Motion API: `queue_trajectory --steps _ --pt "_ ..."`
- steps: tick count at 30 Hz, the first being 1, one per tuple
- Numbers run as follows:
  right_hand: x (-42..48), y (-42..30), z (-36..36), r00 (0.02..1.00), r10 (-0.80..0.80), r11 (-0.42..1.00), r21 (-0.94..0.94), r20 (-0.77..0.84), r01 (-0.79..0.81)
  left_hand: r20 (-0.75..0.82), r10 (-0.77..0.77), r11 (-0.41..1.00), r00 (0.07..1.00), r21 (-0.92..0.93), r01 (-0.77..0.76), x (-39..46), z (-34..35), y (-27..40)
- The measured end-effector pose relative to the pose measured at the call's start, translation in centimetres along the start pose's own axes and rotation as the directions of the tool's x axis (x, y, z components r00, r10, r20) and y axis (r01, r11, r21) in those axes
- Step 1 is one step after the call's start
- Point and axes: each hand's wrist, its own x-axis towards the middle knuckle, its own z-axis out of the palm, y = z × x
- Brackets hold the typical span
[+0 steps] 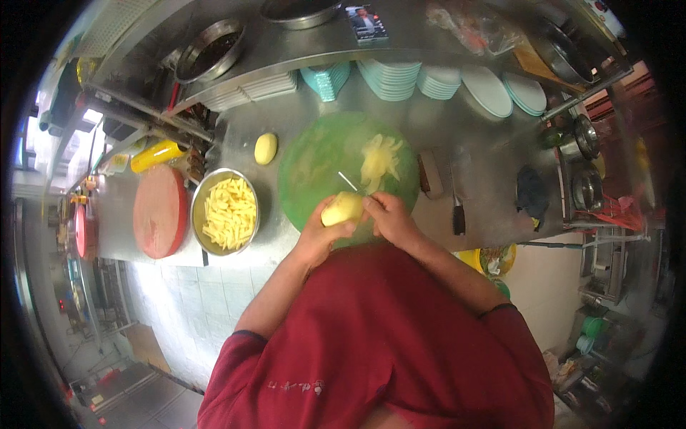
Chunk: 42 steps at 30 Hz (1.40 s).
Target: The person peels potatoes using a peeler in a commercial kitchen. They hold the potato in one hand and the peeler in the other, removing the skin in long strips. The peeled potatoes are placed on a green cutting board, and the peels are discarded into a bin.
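Note:
My left hand (321, 233) holds a peeled-looking yellow potato (343, 209) over the near part of a round green cutting board (316, 161). Against the potato's right end is my right hand (390, 214), its fingers closed on a slim metal tool, probably a peeler (349, 182), whose handle is mostly hidden. A heap of thin potato peelings (381, 161) lies on the board's right side. Left of the board, another yellow potato (266, 149) rests on the steel counter. Nearer the front edge stands a steel bowl (196, 228) filled with potato sticks (229, 213).
A cleaver (458, 214) with a dark handle and a sheathed or flat block (430, 174) lie right of the board. Farther right is a dark cloth (530, 195). Stacked plates (390, 80) stand behind, under a steel shelf (321, 63). A red round board (161, 212) stands far left.

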Motion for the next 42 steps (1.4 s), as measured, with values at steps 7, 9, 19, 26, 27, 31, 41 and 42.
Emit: queue_trajectory --steps 7,9,19,26,27,31,41,42 --pt "-0.9 1.1 -0.4 0.956 -0.267 0.897 -0.395 -0.122 0.2 -0.106 0.095 0.97 0.99 0.234 -0.068 0.5 -0.6 -1.4" --pt "-2.2 0.2 -0.1 0.929 -0.366 0.813 -0.508 -0.063 0.286 -0.153 0.107 0.947 0.982 0.318 -0.054 0.6 -1.1 -1.7" --pt "-2.0 0.5 0.5 0.918 -0.396 0.611 -0.749 -0.006 0.258 -0.219 0.327 0.588 0.919 0.808 -0.017 -0.7 0.2 -0.7" --pt "-2.6 0.7 0.3 0.907 -0.42 0.634 -0.702 0.037 0.323 -0.285 0.297 0.579 0.911 0.813 0.066 -0.7 0.1 -0.6" --pt "-2.7 0.2 0.5 0.898 -0.43 0.626 -0.687 0.089 0.368 -0.272 0.306 0.588 0.913 0.807 0.043 -0.5 0.0 -0.6" --pt "-1.9 0.8 0.1 0.933 -0.357 0.612 -0.743 0.045 0.271 -0.242 0.319 0.568 0.916 0.823 0.019 -0.8 0.1 -1.0" --pt "-2.5 0.3 0.7 0.887 -0.445 0.626 -0.667 0.122 0.405 -0.289 0.3 0.556 0.909 0.828 0.08 -0.3 0.4 -0.7" --pt "-2.1 0.9 0.6 0.911 -0.408 0.65 -0.682 0.058 0.334 -0.294 0.291 0.538 0.91 0.837 0.099 -0.5 0.8 -0.5"
